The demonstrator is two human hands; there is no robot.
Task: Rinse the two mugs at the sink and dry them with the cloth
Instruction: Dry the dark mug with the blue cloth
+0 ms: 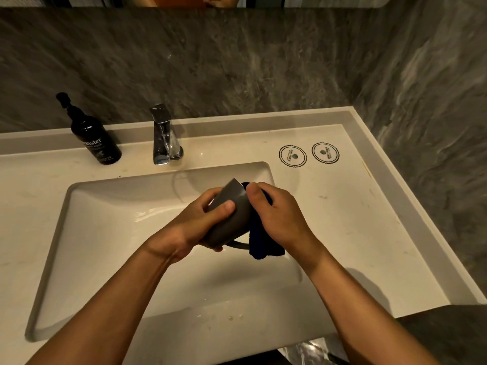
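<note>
L hand (195, 227) grips grey mug (232, 214) over sink (105, 233); R hand (279, 214) presses cloth (263, 243).

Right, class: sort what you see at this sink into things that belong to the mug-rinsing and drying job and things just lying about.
Part of the job:
- grey mug, held by the left hand
- dark blue cloth, held by the right hand
- tap
- sink

Just lying about:
- black pump bottle
- two round coasters

Only one mug shows.
</note>
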